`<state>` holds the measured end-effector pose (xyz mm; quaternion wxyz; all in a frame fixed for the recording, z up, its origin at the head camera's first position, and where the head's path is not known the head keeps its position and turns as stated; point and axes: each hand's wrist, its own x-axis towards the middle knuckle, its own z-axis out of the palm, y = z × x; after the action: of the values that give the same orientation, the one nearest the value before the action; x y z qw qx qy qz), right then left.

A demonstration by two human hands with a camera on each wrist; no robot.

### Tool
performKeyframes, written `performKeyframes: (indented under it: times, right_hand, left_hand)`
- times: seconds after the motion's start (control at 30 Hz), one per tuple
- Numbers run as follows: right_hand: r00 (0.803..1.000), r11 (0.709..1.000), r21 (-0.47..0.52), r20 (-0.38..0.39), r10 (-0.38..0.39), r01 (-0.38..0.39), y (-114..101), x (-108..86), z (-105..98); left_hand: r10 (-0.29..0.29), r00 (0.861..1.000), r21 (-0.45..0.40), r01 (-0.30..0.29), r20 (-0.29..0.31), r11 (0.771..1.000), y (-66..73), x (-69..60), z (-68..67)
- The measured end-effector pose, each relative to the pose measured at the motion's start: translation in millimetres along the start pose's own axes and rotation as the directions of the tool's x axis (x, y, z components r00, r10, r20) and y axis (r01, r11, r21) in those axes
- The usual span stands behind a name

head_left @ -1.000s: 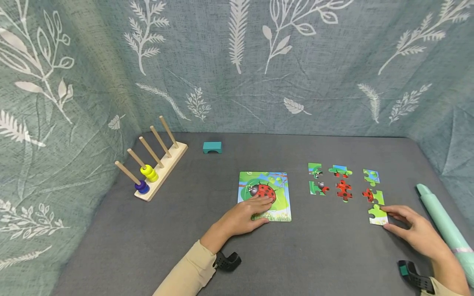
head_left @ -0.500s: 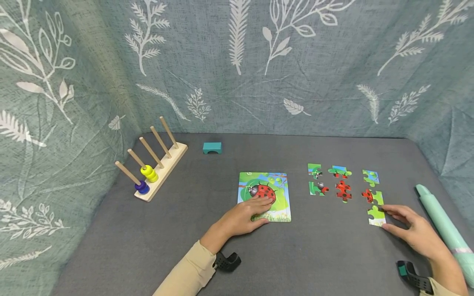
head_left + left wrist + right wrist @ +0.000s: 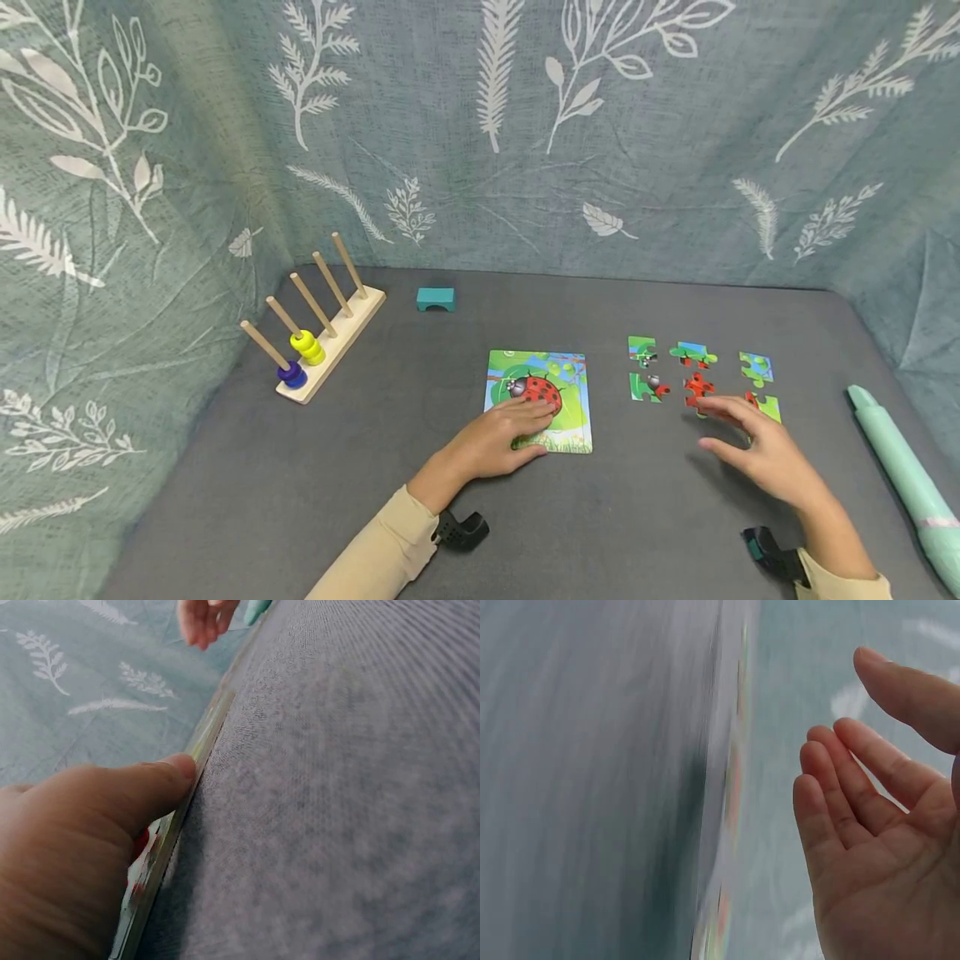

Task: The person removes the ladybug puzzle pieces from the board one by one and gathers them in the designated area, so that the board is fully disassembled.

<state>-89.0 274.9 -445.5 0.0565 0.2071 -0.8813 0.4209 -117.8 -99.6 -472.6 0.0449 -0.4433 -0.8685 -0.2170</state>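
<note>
My left hand (image 3: 495,437) lies flat on the lower part of a square ladybug picture board (image 3: 572,367). In the left wrist view its thumb (image 3: 150,787) touches the board's edge. My right hand (image 3: 768,454) hovers right of the board with nothing in it, its fingers slightly bent and apart from the thumb, as the right wrist view also shows. Jigsaw pieces lie spread out beyond it: green corner piece (image 3: 642,350), ladybug-head piece (image 3: 647,387), top-middle piece (image 3: 693,354), red spotted piece (image 3: 698,385), blue-green corner piece (image 3: 757,368), and right-edge piece (image 3: 768,407), partly covered. The lower-right corner piece is hidden.
A wooden peg rack (image 3: 337,342) with yellow and blue rings stands at the left. Near the back is a teal arch block (image 3: 436,299). A long mint-green object (image 3: 900,467) lies along the right side. Patterned cloth (image 3: 450,125) hangs behind the grey table.
My right hand has let go of the lower-right corner piece and moved left, now above the table before the red piece. The left hand stays on the board. The head view has shifted slightly.
</note>
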Motion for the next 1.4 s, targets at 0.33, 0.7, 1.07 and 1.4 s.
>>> performKeyframes:
  times: [0.33,0.7,1.07,1.4]
  right_hand:
    - [0.977,0.990,0.137,0.203,-0.063,0.035,-29.1,42.4,58.0]
    - [0.935,0.994,0.100,0.347,-0.075,0.043,-56.6,74.9,98.1]
    - [0.935,0.996,-0.001,0.345,-0.086,0.092,-63.1,86.1,126.6]
    - [0.957,0.988,-0.086,0.271,-0.103,0.131,-65.8,79.9,137.2]
  left_hand:
    - [-0.082,0.996,-0.030,0.081,-0.046,0.996,-5.9,-12.3,-5.6]
    - [-0.198,0.980,-0.115,0.193,-0.027,0.974,-15.8,-29.3,-11.1]
    - [-0.206,0.979,-0.122,0.204,-0.002,0.971,-17.6,-27.6,-10.7]
    - [-0.163,0.987,-0.084,0.163,0.005,0.983,-16.9,-24.2,-13.9]
